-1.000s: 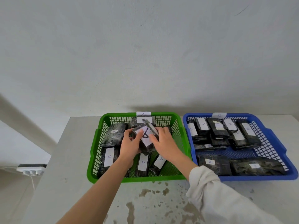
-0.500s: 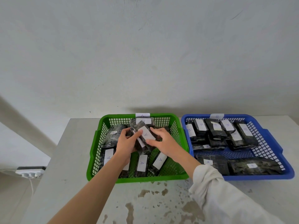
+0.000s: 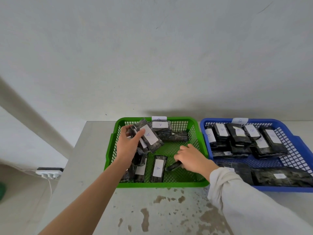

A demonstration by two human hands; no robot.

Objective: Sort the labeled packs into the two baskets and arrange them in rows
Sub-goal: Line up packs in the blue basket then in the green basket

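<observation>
A person's left hand grips a bundle of dark film-wrapped packs, its top white label marked "A", lifted and tilted over the far-left part of a green basket. The right hand, reaching from a rumpled white sleeve, curls its fingers over a loose pack that lies on the basket floor near the right wall; only the pack's dark left end shows past the knuckles.

Around the hands, the green mesh floor is partly crowded. A flat pack lies label-up just left of the loose one, more packs stand hidden behind the left wrist, and a side-lying pack rests at the far end beside a labelled far pack. A paper tag sits on the far rim.

To the right, touching or just beside it (the gap cannot be judged), a blue basket of the same plastic lattice holds B packs overlapping in a far row, with two big packs lying flat near its front wall.

Both baskets sit on a pale table with brown stains near the front edge, set against a plain grey wall. A white power strip lies off the table's left side.
</observation>
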